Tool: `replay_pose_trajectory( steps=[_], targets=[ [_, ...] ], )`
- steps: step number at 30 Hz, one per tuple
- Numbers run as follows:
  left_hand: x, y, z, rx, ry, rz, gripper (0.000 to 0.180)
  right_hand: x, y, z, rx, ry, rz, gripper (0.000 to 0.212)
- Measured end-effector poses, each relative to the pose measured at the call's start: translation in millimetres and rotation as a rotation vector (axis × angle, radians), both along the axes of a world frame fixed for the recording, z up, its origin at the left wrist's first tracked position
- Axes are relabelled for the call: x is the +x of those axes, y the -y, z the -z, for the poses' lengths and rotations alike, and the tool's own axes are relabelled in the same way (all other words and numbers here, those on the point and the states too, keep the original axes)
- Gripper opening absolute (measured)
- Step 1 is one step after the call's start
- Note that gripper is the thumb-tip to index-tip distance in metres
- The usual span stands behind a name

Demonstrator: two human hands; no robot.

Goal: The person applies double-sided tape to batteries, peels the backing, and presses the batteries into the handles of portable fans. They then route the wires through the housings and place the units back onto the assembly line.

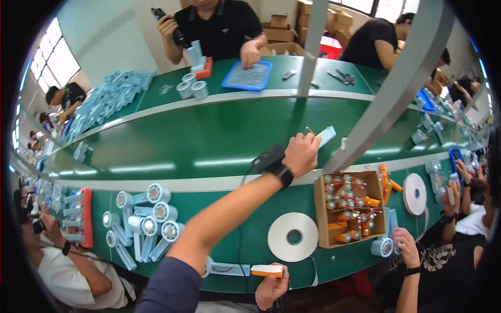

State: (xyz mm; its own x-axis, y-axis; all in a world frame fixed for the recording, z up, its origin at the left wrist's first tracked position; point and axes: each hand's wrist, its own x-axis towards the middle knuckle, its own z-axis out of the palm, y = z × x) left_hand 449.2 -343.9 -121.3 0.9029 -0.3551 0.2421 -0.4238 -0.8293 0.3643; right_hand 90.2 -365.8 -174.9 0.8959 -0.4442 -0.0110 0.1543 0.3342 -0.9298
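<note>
in the head view, reaching over the glossy green middle lane (209,135) with the left hand (301,154), gripping a pale-blue, narrow plastic piece (327,135) in curled fingers, near the slanting grey metal post (391,101). wearing a black band (285,176) on that wrist. low at the front edge of the green worktop (282,199), pinching an orange cylindrical battery cell (267,273), faced with white along one side, between thumb and fingers of the right hand (267,292). just left of the cell, can see a pale-blue, trough-shaped plastic casing (230,269); cannot tell whether touching. farther right, can see a flat white round roll (278,235) near an open brown cardboard box (321,221) of orange cells with red wires. to the left, can see a cluster of pale-blue plastic holders (136,224) with round ends. across the lane, can see a co-worker's hand (250,53) at a shallow blue plastic tray (267,75).
</note>
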Motion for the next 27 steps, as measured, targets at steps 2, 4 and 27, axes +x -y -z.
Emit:
replay_pose_trajectory(
  steps=[2, 4, 27],
  targets=[
    [-41, -62, -14, 0.217, 0.623, 0.183, 0.046, -4, 1, 0, 0.003, 0.013, -0.065, 0.048],
    [-95, -121, -41, 0.395, 0.710, 0.158, 0.040, -7, 1, -3, -0.010, 0.038, -0.141, 0.049],
    [-105, -178, -47, 0.378, 0.443, 0.142, 0.028, 10, -3, -11, 0.100, 0.144, -0.041, 0.032]
  ],
)
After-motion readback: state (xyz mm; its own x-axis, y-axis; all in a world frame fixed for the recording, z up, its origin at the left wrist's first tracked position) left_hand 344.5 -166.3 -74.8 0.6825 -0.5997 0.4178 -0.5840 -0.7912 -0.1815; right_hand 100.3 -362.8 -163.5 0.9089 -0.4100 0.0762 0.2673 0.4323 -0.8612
